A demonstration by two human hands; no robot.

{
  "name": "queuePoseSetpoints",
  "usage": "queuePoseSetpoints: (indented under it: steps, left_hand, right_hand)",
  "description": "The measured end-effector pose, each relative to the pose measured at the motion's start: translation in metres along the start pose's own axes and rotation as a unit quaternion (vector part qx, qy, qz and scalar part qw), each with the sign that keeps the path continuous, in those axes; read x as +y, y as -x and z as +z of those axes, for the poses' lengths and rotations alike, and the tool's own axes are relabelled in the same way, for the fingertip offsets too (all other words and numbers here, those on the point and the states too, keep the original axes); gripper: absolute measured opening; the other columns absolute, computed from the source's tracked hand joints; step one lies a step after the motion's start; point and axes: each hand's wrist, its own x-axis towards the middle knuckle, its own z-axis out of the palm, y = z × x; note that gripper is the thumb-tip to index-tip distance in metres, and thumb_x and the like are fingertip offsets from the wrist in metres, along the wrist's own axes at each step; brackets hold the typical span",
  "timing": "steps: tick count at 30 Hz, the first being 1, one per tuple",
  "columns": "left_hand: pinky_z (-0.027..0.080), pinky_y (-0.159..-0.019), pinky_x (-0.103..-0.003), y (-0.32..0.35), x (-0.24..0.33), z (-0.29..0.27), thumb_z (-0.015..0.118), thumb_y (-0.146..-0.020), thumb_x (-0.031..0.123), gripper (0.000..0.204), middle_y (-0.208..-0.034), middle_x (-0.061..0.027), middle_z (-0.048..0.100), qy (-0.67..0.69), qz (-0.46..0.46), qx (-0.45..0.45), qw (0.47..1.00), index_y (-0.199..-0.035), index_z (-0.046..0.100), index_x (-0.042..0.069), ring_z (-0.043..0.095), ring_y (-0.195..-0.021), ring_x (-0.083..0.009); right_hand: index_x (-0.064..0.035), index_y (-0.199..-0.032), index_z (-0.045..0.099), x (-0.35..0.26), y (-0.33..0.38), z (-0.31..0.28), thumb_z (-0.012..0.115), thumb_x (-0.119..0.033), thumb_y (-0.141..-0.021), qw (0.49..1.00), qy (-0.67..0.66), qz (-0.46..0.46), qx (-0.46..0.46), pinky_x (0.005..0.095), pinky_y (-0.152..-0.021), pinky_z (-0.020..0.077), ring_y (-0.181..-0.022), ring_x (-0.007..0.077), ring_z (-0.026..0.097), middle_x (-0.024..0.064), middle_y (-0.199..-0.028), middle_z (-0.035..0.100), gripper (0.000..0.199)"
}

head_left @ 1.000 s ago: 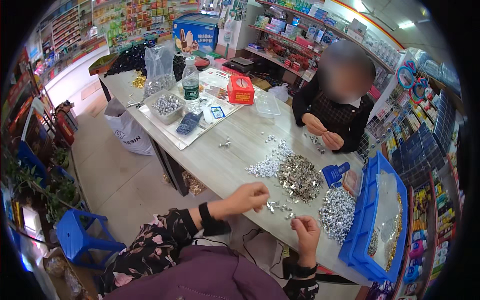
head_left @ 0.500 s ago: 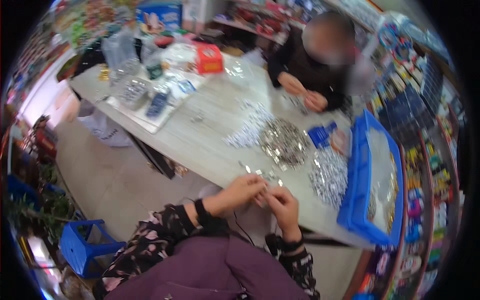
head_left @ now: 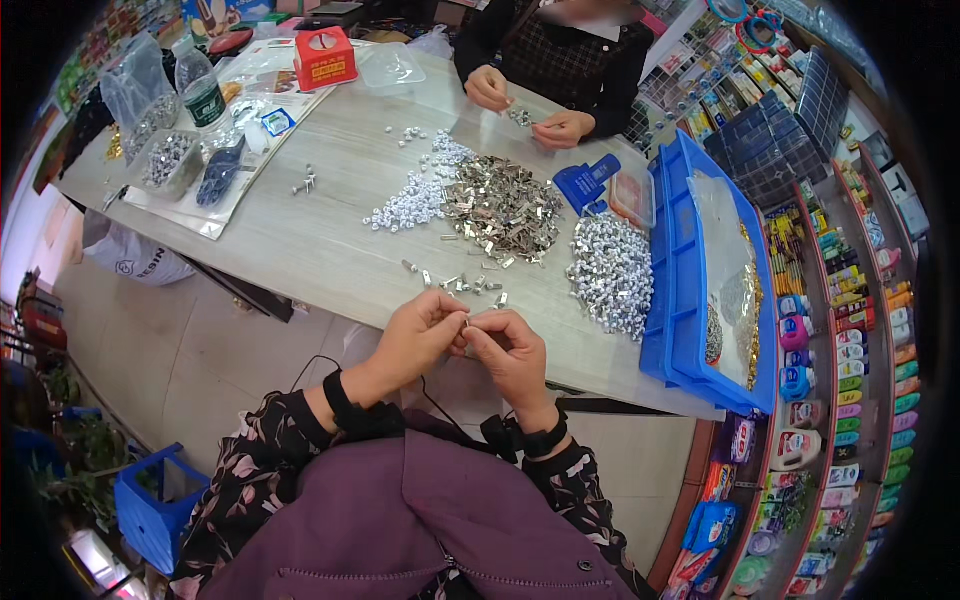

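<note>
The left hand (head_left: 420,335) and right hand (head_left: 512,355) meet at the near edge of the pale wood-grain tabletop (head_left: 335,250). The fingers of both are pinched narrow on a small silvery piece (head_left: 467,322), mostly hidden. Loose small silver metal pieces (head_left: 460,285) lie just beyond. Farther back, a silver metal heap (head_left: 505,210) touches a scatter of small white pieces (head_left: 410,200) on its left.

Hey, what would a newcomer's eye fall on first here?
Likely the big blue crate at the table's right end, then the heap of metal pieces mid-table, with a white heap on its left. Nearest, the left hand and right hand are close together by the near edge.
</note>
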Motion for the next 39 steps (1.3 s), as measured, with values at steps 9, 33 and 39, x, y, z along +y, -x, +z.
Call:
queuePoseSetpoints:
  steps: [9,33,39]
  left_hand:
    - [0.049,-0.059,-0.029,0.011,0.018,0.009,0.058,-0.086,0.018,0.024,-0.077,-0.0119,0.061,-0.304,0.149,0.011,0.941,-0.101,0.048,0.001,0.062,-0.066,-0.0207]
    - [0.045,-0.066,-0.038,-0.053,0.071,-0.105,0.059,-0.079,0.014,0.014,-0.08,-0.0155,0.056,-0.615,0.202,0.11,0.754,-0.086,0.054,0.002,0.056,-0.075,-0.031]
    - [0.045,-0.068,-0.04,-0.065,0.064,-0.111,0.058,-0.078,0.013,0.013,-0.081,-0.0159,0.055,-0.658,0.205,0.078,0.721,-0.082,0.053,0.003,0.055,-0.077,-0.0338]
  right_hand:
    - [0.0009,-0.103,0.053,-0.006,-0.005,-0.008,0.061,-0.005,-0.085,0.986,-0.092,0.134,-0.047,0.0254,-0.074,0.0513,-0.083,0.012,0.06,0.0073,-0.092,0.061,0.021]
    - [-0.0041,-0.079,0.064,-0.023,-0.061,-0.029,0.065,-0.017,-0.075,0.885,0.458,0.018,-0.08,0.0295,-0.056,0.0461,-0.061,0.0206,0.059,0.0101,-0.074,0.061,0.013]
    - [-0.0022,-0.08,0.064,-0.026,-0.095,-0.035,0.066,-0.022,-0.075,0.869,0.489,0.041,-0.061,0.0289,-0.056,0.0454,-0.06,0.0177,0.058,0.0087,-0.069,0.061,0.02]
